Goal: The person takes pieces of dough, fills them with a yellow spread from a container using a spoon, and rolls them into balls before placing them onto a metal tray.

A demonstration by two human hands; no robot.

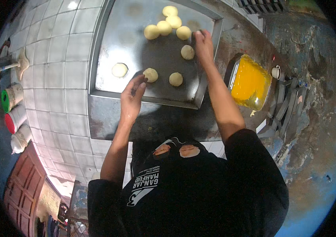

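A large metal baking tray (112, 94) lies in front of me with several round balls of pale dough on it. My left hand (133, 94) is over its near edge, fingers loosely bent and apart, the fingertips at the left side of a dough ball (151, 75). Another ball (119, 70) sits to its left and one (176, 79) to its right. Over the tray's right side, my right hand (203, 42) has loosely bent fingers, close beside two balls, one yellower (183, 32) and one paler (187, 52). Farther back, several yellow balls (164, 28) touch in a cluster.
Right of the tray stands a clear container (251, 85) of yellow, fat-like spread. A small white cup (276, 72) and grey metal strips (288, 104) lie beyond it. White tiles (57, 79) run along the left, with lidded tubs (16, 116) and a wooden door (25, 185) beyond.
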